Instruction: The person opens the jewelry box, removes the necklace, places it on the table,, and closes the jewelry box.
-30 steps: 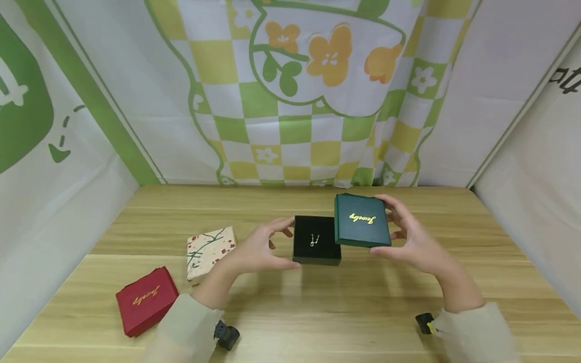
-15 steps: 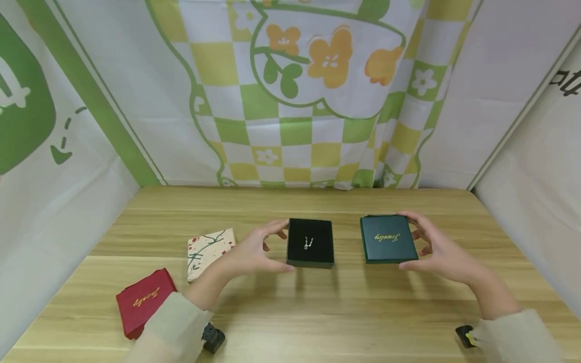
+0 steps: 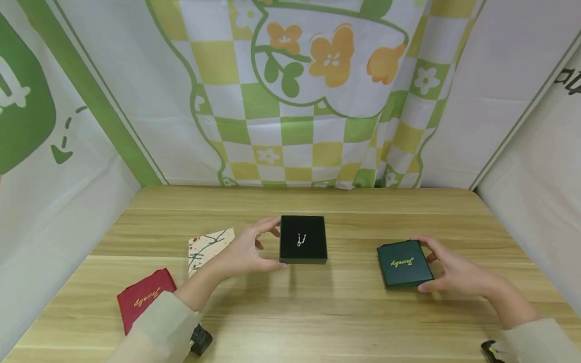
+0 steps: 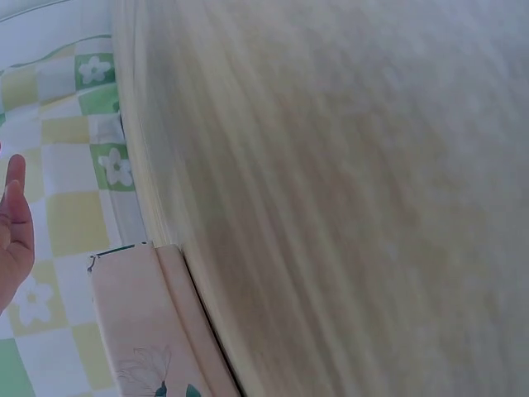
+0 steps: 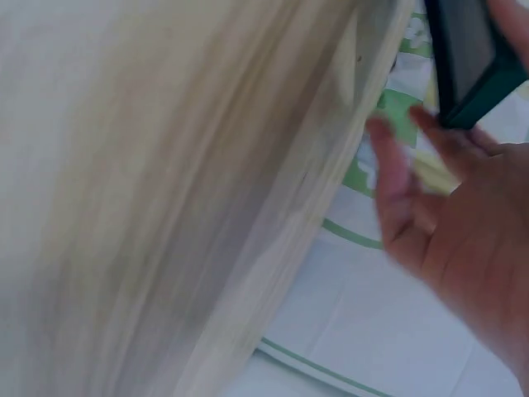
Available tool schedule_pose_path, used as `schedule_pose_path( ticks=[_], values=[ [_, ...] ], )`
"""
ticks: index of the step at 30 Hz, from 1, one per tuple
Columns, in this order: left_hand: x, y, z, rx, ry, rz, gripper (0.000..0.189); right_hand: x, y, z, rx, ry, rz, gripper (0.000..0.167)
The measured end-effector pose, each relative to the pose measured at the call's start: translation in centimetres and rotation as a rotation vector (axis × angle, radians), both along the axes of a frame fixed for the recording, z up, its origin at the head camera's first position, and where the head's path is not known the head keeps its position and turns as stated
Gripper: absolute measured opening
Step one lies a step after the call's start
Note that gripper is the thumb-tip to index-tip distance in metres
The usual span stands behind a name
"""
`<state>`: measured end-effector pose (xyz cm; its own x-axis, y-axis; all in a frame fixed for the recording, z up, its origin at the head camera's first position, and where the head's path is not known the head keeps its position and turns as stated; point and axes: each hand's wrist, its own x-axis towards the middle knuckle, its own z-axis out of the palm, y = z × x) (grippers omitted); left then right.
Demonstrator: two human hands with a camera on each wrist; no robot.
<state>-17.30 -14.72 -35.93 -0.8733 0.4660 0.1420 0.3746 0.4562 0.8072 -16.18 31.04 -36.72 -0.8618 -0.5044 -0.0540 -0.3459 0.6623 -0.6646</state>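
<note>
In the head view my left hand [image 3: 247, 252] grips the left side of a box base [image 3: 303, 259] with a black lining. A small silvery piece of jewelry [image 3: 300, 241] lies on that lining; its exact kind is too small to tell. Toward the right, my right hand [image 3: 458, 269] pinches the dark green box lid [image 3: 404, 277], which has gold lettering on top. In the right wrist view the lid [image 5: 483, 91] sits between thumb and fingers, above the table. Only part of the left hand [image 4: 12, 236] appears in its own wrist view, and the base is out of sight there.
A cream box [image 3: 211, 249] with a branch-and-flower print lies behind my left forearm, partly covered. Nearer me, a red box [image 3: 142, 297] with gold lettering is partly behind the sleeve. A checkered curtain [image 3: 295, 131] hangs at the wooden table's [image 3: 340, 322] back edge.
My right hand has carried the green lid away from the base, rightward and toward me. The base has shifted slightly left in my left hand. Both boxes at the left stay where they were.
</note>
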Motion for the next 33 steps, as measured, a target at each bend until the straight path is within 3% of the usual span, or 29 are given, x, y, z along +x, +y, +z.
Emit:
schedule_pose_path(
  ticks=[6, 14, 18, 21, 24, 27, 30, 33],
  values=[
    [0.1, 0.0, 0.1, 0.012, 0.016, -0.015, 0.099, 0.4, 0.5, -0.9, 0.195, 0.091, -0.04, 0.101],
    [0.0, 0.1, -0.3, 0.008, 0.025, -0.03, 0.098, 0.7, 1.7, -1.5, 0.239, 0.059, -0.069, 0.101],
    [0.0, 0.2, -0.5, -0.008, 0.022, -0.039, 0.097, 0.9, 0.9, -1.0, 0.297, 0.054, -0.089, 0.107],
    [0.0, 0.4, -0.5, -0.028, 0.009, -0.045, 0.098, 1.3, -1.2, 0.3, 0.301, 0.079, -0.089, 0.105],
    [0.2, 0.6, -0.3, -0.039, 0.004, -0.052, 0.099, 1.5, -4.2, 2.1, 0.181, 0.127, -0.056, 0.085],
    [0.3, 0.8, -0.1, -0.037, 0.006, -0.049, 0.1, 1.4, -7.7, 3.4, -0.033, 0.126, 0.003, 0.06],
    [0.4, 1.1, 0.0, -0.034, 0.018, -0.047, 0.1, 1.3, -11.0, 3.9, -0.252, 0.003, 0.058, 0.048],
    [0.5, 1.4, 0.1, -0.032, 0.031, -0.049, 0.099, 1.3, -13.6, 3.9, -0.402, -0.148, 0.077, 0.045]
  ],
)
